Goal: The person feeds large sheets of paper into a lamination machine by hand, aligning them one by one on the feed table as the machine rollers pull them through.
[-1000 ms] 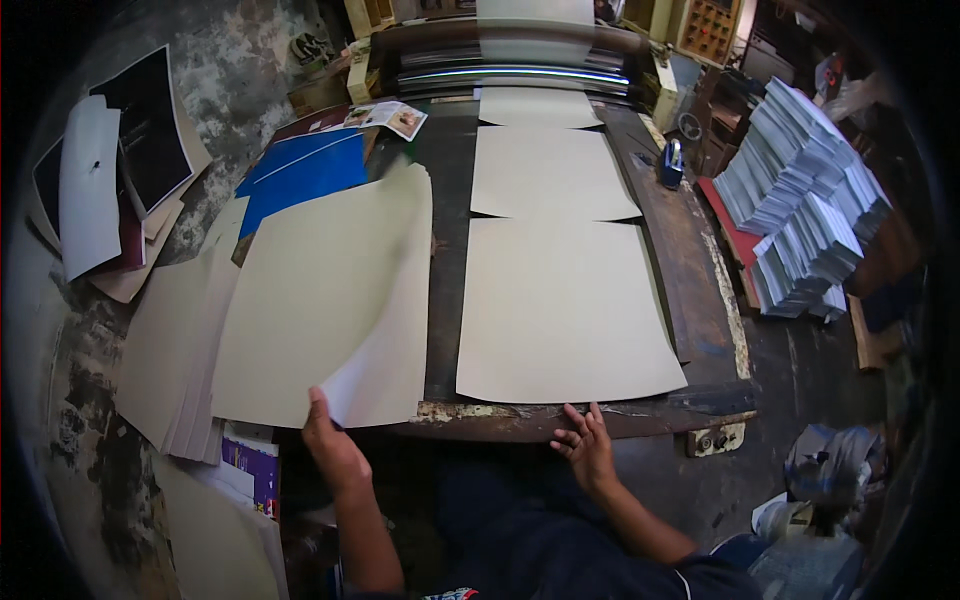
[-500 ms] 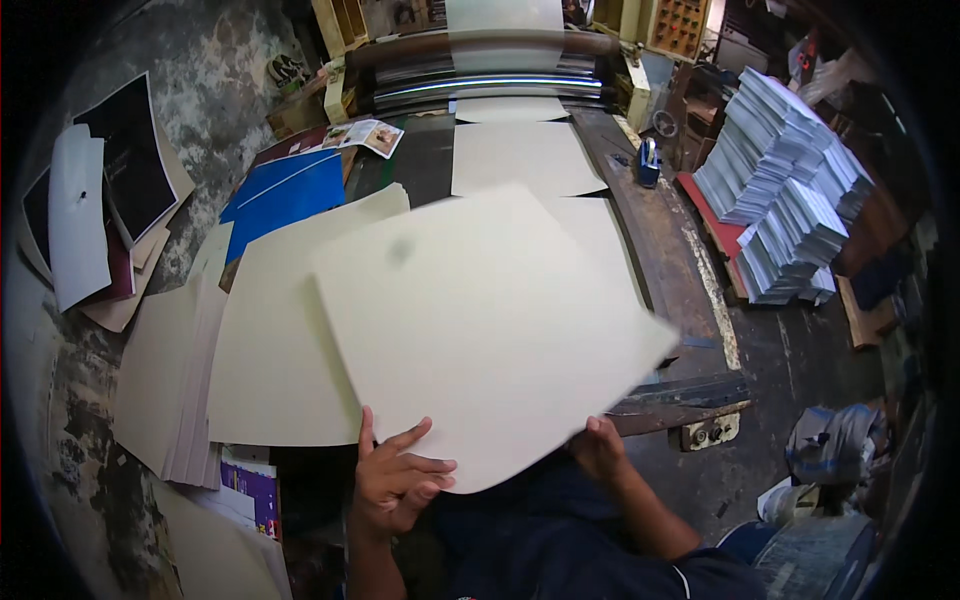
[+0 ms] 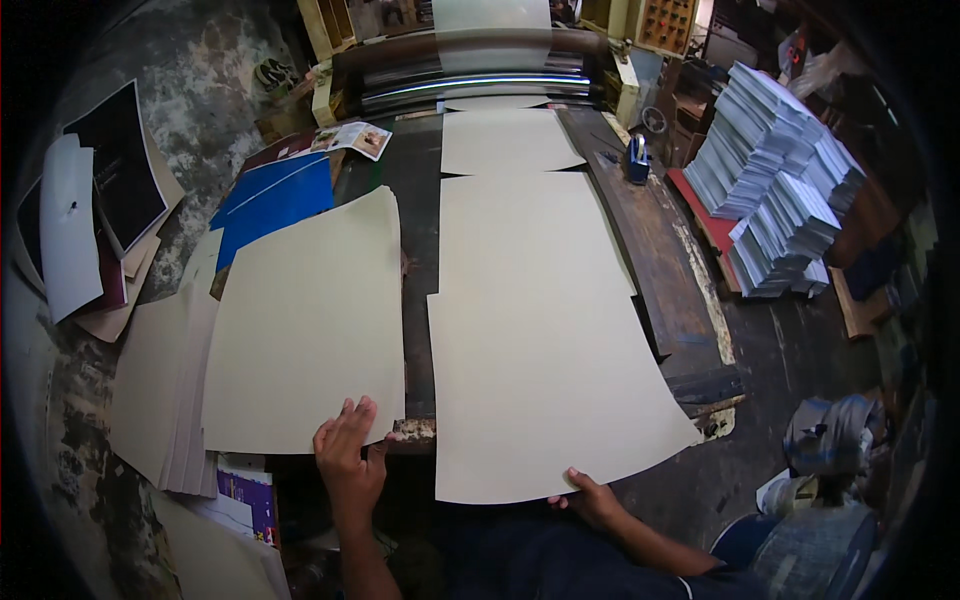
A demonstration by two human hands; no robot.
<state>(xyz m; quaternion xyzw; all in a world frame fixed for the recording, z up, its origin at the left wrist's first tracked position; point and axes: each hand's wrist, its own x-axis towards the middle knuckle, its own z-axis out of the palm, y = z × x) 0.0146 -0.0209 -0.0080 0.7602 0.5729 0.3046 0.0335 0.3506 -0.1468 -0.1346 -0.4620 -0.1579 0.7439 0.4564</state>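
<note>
- Left hand (image 3: pixel 350 465) and right hand (image 3: pixel 597 503) are well apart in the head view, each on different card!
- Right one's clamped on a large cream rectangular card sheet (image 3: pixel 545 390) by its near edge, thumb on top, fingertips at the underside; that pinch likely steers it while leaving most of its face uncovered.
- That sheet lies along the dark worn tabletop (image 3: pixel 420 250), near edge overhanging toward the body, which probably gives those fingers room underneath.
- Look at its far edge: meeting or overlapping a second flat cream card sheet (image 3: pixel 520 225), can't tell which! A third cream card sheet (image 3: pixel 510 140) lies beyond, the row apparently lined up with the long shiny metal roller (image 3: pixel 475 90).
- Over to the left hand: fingers loosely spread, gripping nothing, tips resting at the near right corner of a cream card stack (image 3: pixel 300 320), maybe to steady it.
- Stack's just beside the row, presumably for easy reach; bright blue flat sheets (image 3: pixel 275 195) lie beyond.
- Far right, white layered paper piles (image 3: pixel 770 180) stand on a flat red board (image 3: pixel 703 200), perhaps to stay off the floor.
</note>
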